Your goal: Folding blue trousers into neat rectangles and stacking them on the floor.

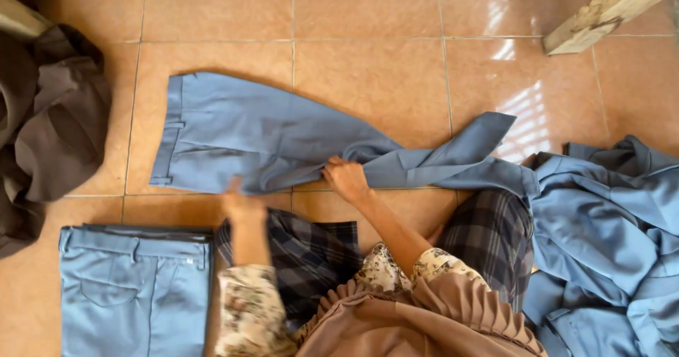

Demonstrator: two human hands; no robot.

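Bare tiled floor [368, 18] lies open from 11 to 1 o'clock, beyond the spread blue trousers [240, 134], with only a wooden beam [608, 7] cutting in at 2. At 3 to 5 o'clock a heap of blue garments [615, 237] blocks the way, and at 9 to 10 a dark brown pile [49, 124] walls off the edge. The folded blue stack [134, 293] fills 7 o'clock, with a narrow strip of tile between it and the trousers.

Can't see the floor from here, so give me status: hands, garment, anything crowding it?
Left hand flat on blue trousers. Right hand gripping them mid-leg. Unfolded blue heap overlaps the leg end.
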